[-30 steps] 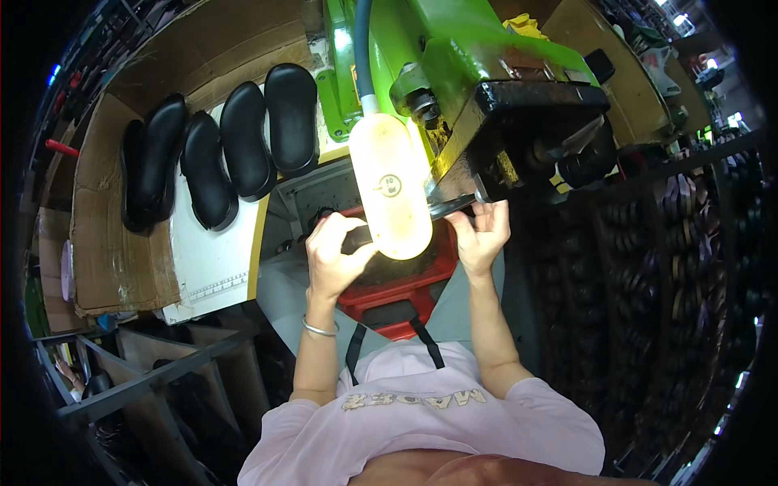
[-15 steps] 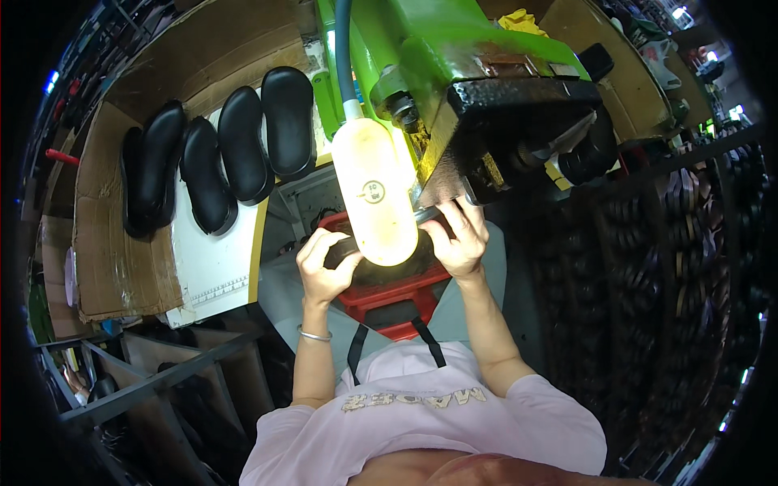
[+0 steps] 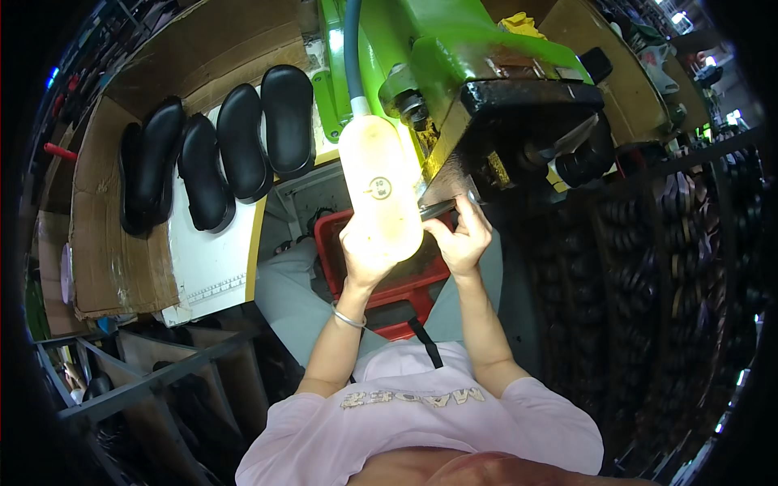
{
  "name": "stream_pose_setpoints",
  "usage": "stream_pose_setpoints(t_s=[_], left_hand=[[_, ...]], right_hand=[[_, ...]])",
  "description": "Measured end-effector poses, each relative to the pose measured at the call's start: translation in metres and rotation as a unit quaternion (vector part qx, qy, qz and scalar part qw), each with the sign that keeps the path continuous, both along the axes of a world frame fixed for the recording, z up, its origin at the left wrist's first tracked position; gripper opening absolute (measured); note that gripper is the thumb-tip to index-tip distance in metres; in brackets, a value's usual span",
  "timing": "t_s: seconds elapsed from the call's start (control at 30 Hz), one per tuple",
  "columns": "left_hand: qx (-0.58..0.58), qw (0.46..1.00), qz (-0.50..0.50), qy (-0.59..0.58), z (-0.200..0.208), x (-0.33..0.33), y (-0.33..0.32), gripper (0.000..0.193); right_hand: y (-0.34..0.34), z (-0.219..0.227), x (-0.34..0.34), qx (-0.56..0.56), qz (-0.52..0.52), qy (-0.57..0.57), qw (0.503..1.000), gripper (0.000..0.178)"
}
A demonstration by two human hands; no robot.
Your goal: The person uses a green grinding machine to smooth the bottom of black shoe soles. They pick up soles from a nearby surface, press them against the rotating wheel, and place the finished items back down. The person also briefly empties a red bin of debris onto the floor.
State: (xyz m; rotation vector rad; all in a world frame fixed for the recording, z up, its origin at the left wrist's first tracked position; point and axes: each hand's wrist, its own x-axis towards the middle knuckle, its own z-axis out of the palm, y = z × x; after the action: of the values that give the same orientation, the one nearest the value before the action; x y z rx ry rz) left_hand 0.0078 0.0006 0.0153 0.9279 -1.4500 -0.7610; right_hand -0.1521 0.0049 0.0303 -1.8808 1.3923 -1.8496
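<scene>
Beneath the green machine [image 3: 494,53], my right hand [image 3: 462,243] pinches the edge of a dark, flat piece [image 3: 438,209] that looks like a shoe sole. Its thumb and fingers are closed on the piece, next to the machine's working end. A bright oval lamp [image 3: 379,182] hangs in front and covers most of the piece. My left hand [image 3: 362,266] is behind the lamp's lower left side; only its wrist side and part of the thumb side show, with the fingers hidden.
Several black soles [image 3: 288,121] lie at the left on a white board [image 3: 212,271] inside an open cardboard box [image 3: 121,275]. A red plastic container [image 3: 328,255] is between my knees. Metal racking [image 3: 182,368] stands lower left, and shelves of dark footwear [image 3: 624,300] fill the right.
My left hand has moved right, from beside the lamp to behind it. The right hand has shifted slightly, still pinching the dark piece.
</scene>
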Motion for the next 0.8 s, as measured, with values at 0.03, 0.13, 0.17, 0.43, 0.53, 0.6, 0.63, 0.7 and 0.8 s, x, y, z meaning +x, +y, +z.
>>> stream_pose_setpoints(t_s=[0.03,0.13,0.17,0.43,0.53,0.6,0.63,0.7,0.8], left_hand=[[0.011,0.999,-0.009,0.039,-0.008,-0.004,-0.001,0.027],[0.055,0.991,0.014,0.118,-0.025,-0.015,0.004,0.027],[0.072,0.987,0.024,0.139,-0.028,-0.021,0.007,0.028],[0.055,0.982,0.077,0.166,-0.055,-0.047,0.011,0.029],[0.039,0.992,0.086,0.088,-0.052,-0.051,0.012,0.03],[0.025,0.994,0.076,0.076,-0.044,-0.051,0.009,0.033],[0.018,0.995,0.069,0.073,-0.039,-0.05,0.009,0.035],[0.002,0.996,0.041,0.074,-0.025,-0.04,0.008,0.039],[0.018,0.995,-0.015,0.097,0.001,-0.026,0.006,0.043]], right_hand=[[-0.006,-0.021,-0.006,0.017,0.05,-0.072,0.996,0.049],[-0.015,-0.053,-0.006,0.179,0.131,-0.315,0.923,0.039],[-0.018,-0.085,-0.018,0.241,0.14,-0.321,0.905,0.039],[-0.013,-0.139,-0.063,0.268,0.269,-0.567,0.731,0.053],[-0.015,-0.116,-0.09,0.221,0.138,-0.455,0.851,0.049],[-0.011,-0.095,-0.112,0.176,0.009,-0.342,0.923,0.051],[-0.009,-0.074,-0.12,0.148,-0.044,-0.249,0.956,0.051],[0.0,-0.037,-0.128,0.15,-0.058,-0.242,0.957,0.052],[0.006,0.0,-0.137,0.094,-0.108,-0.116,0.983,0.054]])
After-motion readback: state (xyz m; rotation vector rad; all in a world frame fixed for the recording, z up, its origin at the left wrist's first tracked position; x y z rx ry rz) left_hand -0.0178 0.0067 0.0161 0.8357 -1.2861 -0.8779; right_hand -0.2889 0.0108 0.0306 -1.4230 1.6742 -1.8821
